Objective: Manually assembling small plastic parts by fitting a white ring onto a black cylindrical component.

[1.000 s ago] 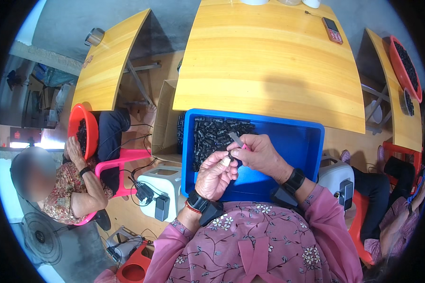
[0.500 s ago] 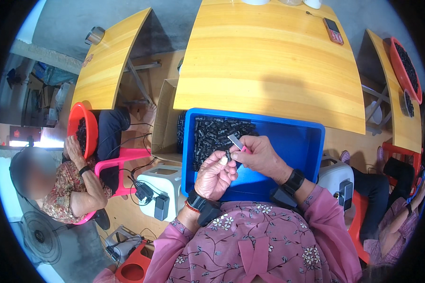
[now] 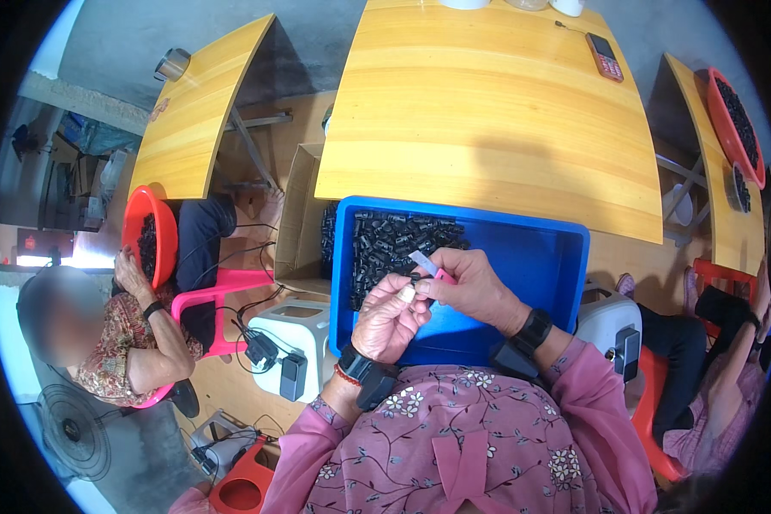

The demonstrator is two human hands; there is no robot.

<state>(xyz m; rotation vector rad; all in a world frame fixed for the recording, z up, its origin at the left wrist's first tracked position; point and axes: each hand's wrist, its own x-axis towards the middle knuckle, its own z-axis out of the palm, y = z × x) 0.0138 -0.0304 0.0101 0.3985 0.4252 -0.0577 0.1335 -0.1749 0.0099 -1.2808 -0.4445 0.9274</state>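
My left hand point(image 3: 384, 324) pinches a small black plastic part point(image 3: 415, 278) between thumb and fingertips, mostly hidden by them. A pale cover sits on the thumb. In my right hand point(image 3: 478, 289) is a small knife point(image 3: 421, 260) with a flat metal blade and a pink handle, its blade pointing up and left. The hands meet at the black part, over a blue plastic bin point(image 3: 565, 228). Many similar black parts point(image 3: 390, 248) are heaped in the bin's left portion.
Beyond the bin stands a wooden table point(image 3: 488, 111) with a phone point(image 3: 606, 58). A cardboard box point(image 3: 300, 223) is left of the bin. White stools point(image 3: 287, 330) flank it. At left a co-worker point(image 3: 137, 343) handles a red basin point(image 3: 168, 218); another person's arm point(image 3: 732, 368) shows at right.
My right hand and the knife have shifted slightly, the blade tipping a little further left and down. At far right, the other person's arm has reached up and forward.
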